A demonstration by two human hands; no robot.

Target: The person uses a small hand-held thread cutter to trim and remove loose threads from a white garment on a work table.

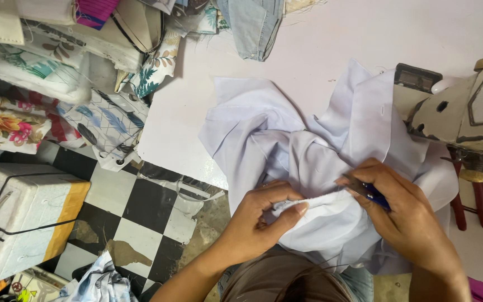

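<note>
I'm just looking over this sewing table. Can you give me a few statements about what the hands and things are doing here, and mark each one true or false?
1. Both hands are on the white garment. True: the left hand pinches a fold of it and the right hand rests on it.
2. The right hand is bare of tools. False: it holds a small blue-handled tool against the cloth.
3. The sewing machine stands at the right edge of the table. True.
4. The floor is plain grey. False: it is black and white checked tile.
5. The patterned fabrics lie folded on the garment. False: they are piled apart from it, at the upper left.
</note>
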